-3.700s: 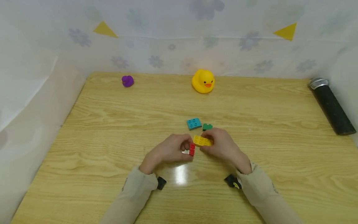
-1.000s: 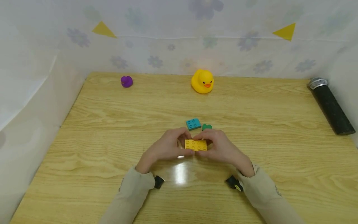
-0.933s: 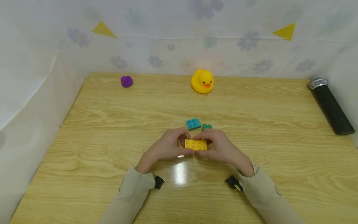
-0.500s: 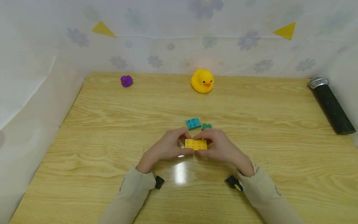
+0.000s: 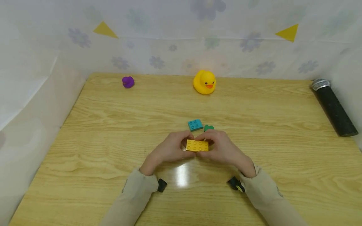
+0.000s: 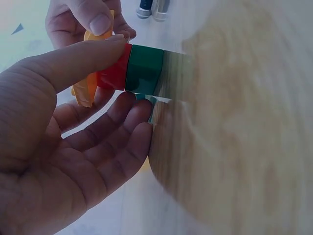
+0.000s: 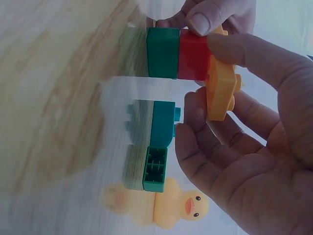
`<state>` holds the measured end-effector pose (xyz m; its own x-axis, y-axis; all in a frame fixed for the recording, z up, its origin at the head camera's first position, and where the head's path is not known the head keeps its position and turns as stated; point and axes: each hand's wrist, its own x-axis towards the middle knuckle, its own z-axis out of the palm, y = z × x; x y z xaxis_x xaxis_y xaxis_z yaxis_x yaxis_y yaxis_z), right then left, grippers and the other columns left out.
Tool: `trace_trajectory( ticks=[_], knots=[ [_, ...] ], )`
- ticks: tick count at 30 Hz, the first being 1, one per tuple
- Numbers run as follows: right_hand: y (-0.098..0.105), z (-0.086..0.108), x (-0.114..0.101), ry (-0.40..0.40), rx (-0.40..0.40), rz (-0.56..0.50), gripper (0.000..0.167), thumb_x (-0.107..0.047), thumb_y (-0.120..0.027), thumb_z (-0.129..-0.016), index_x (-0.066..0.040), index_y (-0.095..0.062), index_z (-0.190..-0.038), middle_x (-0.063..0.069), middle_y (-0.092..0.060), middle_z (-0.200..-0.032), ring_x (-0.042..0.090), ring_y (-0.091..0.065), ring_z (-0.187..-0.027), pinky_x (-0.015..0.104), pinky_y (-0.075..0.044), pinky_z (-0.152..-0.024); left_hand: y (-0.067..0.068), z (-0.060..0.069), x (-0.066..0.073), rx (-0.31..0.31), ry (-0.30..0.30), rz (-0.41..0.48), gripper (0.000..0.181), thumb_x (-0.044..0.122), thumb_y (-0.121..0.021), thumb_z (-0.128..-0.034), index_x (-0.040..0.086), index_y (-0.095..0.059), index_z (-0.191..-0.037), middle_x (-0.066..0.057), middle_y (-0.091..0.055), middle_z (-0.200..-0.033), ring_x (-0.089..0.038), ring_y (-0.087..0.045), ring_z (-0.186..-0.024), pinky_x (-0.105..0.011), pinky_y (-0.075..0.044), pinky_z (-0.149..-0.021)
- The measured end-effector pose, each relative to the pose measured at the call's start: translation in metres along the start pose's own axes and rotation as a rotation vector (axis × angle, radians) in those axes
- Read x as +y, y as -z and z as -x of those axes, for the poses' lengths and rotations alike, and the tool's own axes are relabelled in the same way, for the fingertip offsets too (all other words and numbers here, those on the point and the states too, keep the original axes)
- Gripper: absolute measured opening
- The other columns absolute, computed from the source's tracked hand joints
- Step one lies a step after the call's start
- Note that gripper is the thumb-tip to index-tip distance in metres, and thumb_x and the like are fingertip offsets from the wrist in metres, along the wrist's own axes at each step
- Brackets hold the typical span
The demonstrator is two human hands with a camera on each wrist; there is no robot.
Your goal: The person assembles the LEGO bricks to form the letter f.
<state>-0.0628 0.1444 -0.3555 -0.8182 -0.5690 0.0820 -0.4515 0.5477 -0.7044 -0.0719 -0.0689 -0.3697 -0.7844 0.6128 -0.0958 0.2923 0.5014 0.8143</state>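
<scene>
Both hands meet at a small stack of toy bricks near the middle of the table. A yellow brick point(image 5: 197, 145) with several studs tops it. Beneath, in the right wrist view, are a red brick point(image 7: 192, 55) and a green brick point(image 7: 163, 53), whose base is at the tabletop. My left hand point(image 5: 170, 147) pinches the red brick close under the yellow one. My right hand point(image 5: 223, 147) pinches the yellow brick between thumb and fingers. Just beyond lie a teal brick point(image 5: 195, 125) and a second, smaller green brick point(image 5: 208, 127), partly behind my right hand in the head view.
A yellow toy duck point(image 5: 204, 82) stands at the back, with a small purple duck point(image 5: 128, 82) to its left. On the far right lies a black microphone point(image 5: 333, 108). Patterned white cloth point(image 5: 181, 18) bounds the wooden table point(image 5: 113, 125) at the back.
Earlier the left hand held the red brick and the right the yellow brick, apart. The yellow brick now sits on the red one. Over the last second the hands barely moved.
</scene>
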Motion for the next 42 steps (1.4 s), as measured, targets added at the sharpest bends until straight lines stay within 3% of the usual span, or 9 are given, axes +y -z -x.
trace_trajectory(
  ticks=[6, 12, 21, 25, 29, 34, 42],
  knots=[
    [0.003, 0.0, 0.002, 0.007, -0.023, -0.014, 0.035, -0.014, -0.084, -0.072, -0.009, -0.072, -0.105, -0.003, -0.068, -0.097, 0.01, -0.057, -0.079, 0.032, -0.05, -0.07, 0.0, 0.0, 0.001, -0.008, 0.023, 0.007, 0.03, 0.017, -0.079, -0.0801, 0.013, -0.059, -0.102, 0.001, -0.064, -0.101, -0.013, -0.06, -0.088, -0.025, -0.05, -0.075],
    [0.006, 0.0, 0.008, -0.033, -0.062, -0.048, 0.033, -0.019, -0.083, -0.075, -0.01, -0.071, -0.104, -0.005, -0.066, -0.092, 0.014, -0.055, -0.075, 0.029, -0.047, -0.068, 0.001, 0.0, 0.001, -0.003, 0.016, 0.003, 0.029, 0.018, -0.078, -0.081, 0.013, -0.059, -0.102, 0.001, -0.065, -0.097, -0.013, -0.061, -0.085, -0.025, -0.05, -0.072],
    [0.019, 0.003, 0.016, -0.061, -0.078, -0.089, 0.035, -0.017, -0.083, -0.075, -0.008, -0.069, -0.106, -0.003, -0.066, -0.09, 0.016, -0.061, -0.077, 0.034, -0.052, -0.07, 0.003, 0.0, 0.001, 0.003, 0.022, -0.005, 0.028, 0.018, -0.076, -0.0825, 0.012, -0.057, -0.102, -0.001, -0.064, -0.094, -0.014, -0.06, -0.081, -0.023, -0.049, -0.067],
    [0.029, 0.005, 0.021, -0.027, -0.096, -0.181, 0.03, -0.01, -0.079, -0.079, -0.005, -0.069, -0.107, 0.002, -0.068, -0.096, 0.015, -0.063, -0.077, 0.033, -0.053, -0.071, 0.002, 0.0, 0.001, 0.0, 0.031, 0.003, 0.028, 0.017, -0.077, -0.0817, 0.011, -0.057, -0.101, -0.001, -0.064, -0.095, -0.015, -0.06, -0.08, -0.023, -0.049, -0.066],
    [0.034, 0.006, 0.029, -0.046, -0.039, -0.211, 0.02, -0.005, -0.073, -0.083, -0.003, -0.069, -0.103, 0.004, -0.068, -0.094, 0.014, -0.062, -0.076, 0.029, -0.052, -0.068, 0.001, -0.001, 0.0, -0.002, 0.047, 0.001, 0.029, 0.017, -0.078, -0.0811, 0.013, -0.057, -0.101, 0.001, -0.064, -0.096, -0.011, -0.059, -0.08, -0.024, -0.049, -0.068],
    [0.034, 0.004, 0.033, -0.129, 0.076, -0.134, 0.016, -0.006, -0.067, -0.09, -0.002, -0.069, -0.104, 0.007, -0.069, -0.098, 0.017, -0.062, -0.081, 0.028, -0.052, -0.069, 0.0, -0.001, 0.0, -0.002, 0.061, -0.009, 0.03, 0.018, -0.078, -0.0811, 0.014, -0.057, -0.102, 0.003, -0.063, -0.096, -0.012, -0.059, -0.08, -0.024, -0.049, -0.069],
    [0.028, 0.002, 0.043, -0.098, 0.091, -0.052, 0.024, -0.002, -0.065, -0.089, 0.0, -0.067, -0.113, 0.016, -0.062, -0.116, 0.026, -0.063, -0.09, 0.037, -0.054, -0.072, 0.001, -0.001, -0.001, -0.012, 0.064, -0.019, 0.03, 0.02, -0.077, -0.0821, 0.014, -0.056, -0.102, 0.004, -0.062, -0.093, -0.013, -0.055, -0.075, -0.024, -0.046, -0.064]
  ],
)
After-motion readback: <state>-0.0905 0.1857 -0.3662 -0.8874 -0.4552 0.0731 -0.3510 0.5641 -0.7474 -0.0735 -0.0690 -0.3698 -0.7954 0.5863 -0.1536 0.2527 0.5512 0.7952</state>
